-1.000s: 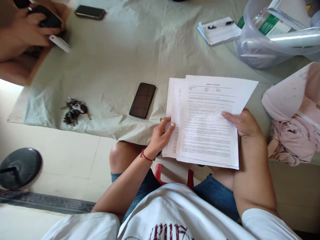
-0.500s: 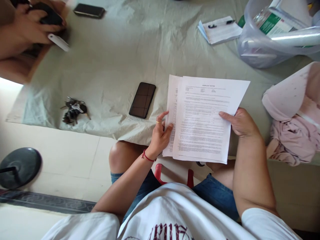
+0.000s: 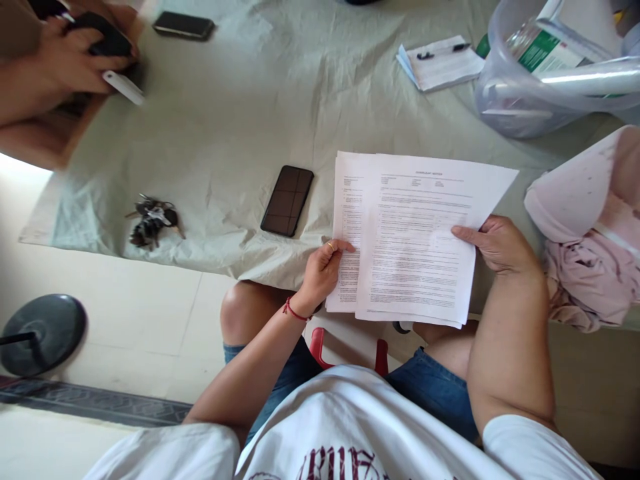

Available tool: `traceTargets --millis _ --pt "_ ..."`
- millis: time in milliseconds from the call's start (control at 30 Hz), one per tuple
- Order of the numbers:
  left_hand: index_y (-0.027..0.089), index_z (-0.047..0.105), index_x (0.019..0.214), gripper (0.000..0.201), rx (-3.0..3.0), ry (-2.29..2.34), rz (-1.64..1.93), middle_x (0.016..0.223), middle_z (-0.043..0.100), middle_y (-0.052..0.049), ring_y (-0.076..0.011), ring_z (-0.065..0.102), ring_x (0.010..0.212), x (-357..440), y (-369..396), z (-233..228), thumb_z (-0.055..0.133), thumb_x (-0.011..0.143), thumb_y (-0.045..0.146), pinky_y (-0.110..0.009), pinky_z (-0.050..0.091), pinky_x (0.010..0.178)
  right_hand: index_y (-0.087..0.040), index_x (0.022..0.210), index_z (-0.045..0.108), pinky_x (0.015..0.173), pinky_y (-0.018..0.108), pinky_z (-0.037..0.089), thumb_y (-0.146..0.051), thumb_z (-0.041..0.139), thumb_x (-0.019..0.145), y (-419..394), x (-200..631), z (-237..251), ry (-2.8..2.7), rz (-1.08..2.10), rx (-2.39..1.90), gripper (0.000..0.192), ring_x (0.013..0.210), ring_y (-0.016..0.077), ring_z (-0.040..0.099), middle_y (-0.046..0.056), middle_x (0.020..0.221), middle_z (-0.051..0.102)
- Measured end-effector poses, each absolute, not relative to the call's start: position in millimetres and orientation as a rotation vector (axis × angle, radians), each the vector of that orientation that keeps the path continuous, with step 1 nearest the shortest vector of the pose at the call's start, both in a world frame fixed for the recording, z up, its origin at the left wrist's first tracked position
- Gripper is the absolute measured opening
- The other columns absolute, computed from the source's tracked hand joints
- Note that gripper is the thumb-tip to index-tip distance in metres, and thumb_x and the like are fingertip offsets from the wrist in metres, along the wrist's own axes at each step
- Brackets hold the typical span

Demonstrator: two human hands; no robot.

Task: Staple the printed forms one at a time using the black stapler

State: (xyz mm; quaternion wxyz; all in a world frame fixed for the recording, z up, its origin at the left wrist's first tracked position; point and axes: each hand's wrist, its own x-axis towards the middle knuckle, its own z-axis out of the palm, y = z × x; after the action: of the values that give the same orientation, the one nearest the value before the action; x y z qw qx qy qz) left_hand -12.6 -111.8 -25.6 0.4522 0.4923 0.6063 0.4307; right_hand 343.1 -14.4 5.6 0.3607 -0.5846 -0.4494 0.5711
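Observation:
Several printed sheets of paper (image 3: 417, 247) are held up over the table's near edge, the top one offset to the right of the sheet (image 3: 345, 273) beneath it. My right hand (image 3: 505, 247) grips the right edge of the top sheet, thumb on its face and fingers hidden behind. At the left edge of the under sheet, my left hand (image 3: 325, 270) is closed with its index finger lying across the print. A black smartphone (image 3: 287, 201) lies on the table to the left of the papers.
A bunch of keys (image 3: 154, 221) is near the table's front left. At the back right stand a clear plastic tub (image 3: 515, 110) and a notepad (image 3: 445, 67) with a pen. Pink cloth (image 3: 590, 273) lies at right. Another person's hands (image 3: 75, 60) hold a dark object, near another phone (image 3: 184, 27).
My right hand has moved right with the top sheet, baring more of the sheet beneath. My left index finger has come down across that sheet's left edge.

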Motion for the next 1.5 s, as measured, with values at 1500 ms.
traceTargets --millis 1500 --pt "0.026 0.072 0.120 0.021 1.219 1.443 1.114 0.090 0.066 -0.002 -0.0168 0.054 0.073 -25 -114 -41 0.056 0.114 0.038 -0.032 0.045 0.067 -0.021 0.105 0.092 0.105 0.053 0.065 -0.037 0.107 0.061 -23 353 21 -1.046 1.303 -1.500 0.049 0.091 0.0322 0.084 0.010 0.107 0.089"
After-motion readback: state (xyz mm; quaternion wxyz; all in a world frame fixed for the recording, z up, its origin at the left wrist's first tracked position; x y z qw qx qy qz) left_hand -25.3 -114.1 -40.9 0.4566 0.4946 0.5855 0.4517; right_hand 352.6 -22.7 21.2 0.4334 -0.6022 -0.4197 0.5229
